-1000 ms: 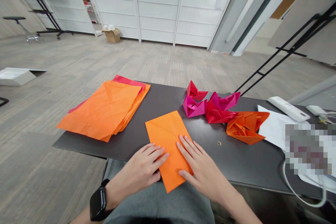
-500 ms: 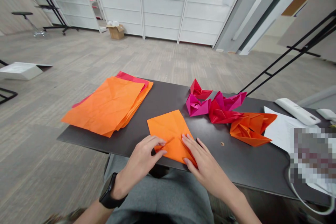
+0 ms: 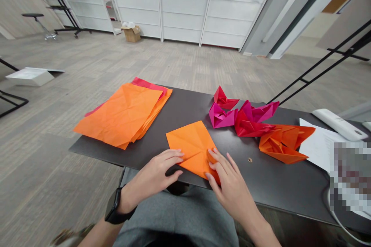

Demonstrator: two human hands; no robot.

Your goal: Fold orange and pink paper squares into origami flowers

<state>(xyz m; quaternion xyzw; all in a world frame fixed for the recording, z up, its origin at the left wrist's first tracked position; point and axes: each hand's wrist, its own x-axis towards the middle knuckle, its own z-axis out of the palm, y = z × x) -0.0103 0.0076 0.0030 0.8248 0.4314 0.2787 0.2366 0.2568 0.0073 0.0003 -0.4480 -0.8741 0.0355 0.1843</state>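
Left hand (image 3: 160, 168) unpinched; orange paper (image 3: 192, 142) slants far-left to near-right.

Single head-worn view, forward and down over the close desk (image 3: 191, 104)

Paper stack (image 3: 123, 114) left of sheet (image 3: 193, 142)

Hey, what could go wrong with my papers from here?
The orange sheet lies close to the near edge of the table, so it might slip over. Its right side seems curled under the right hand, so pressing unevenly could leave a crooked crease. The paper stack overhangs the table at its left corner, so a bump might knock sheets off.
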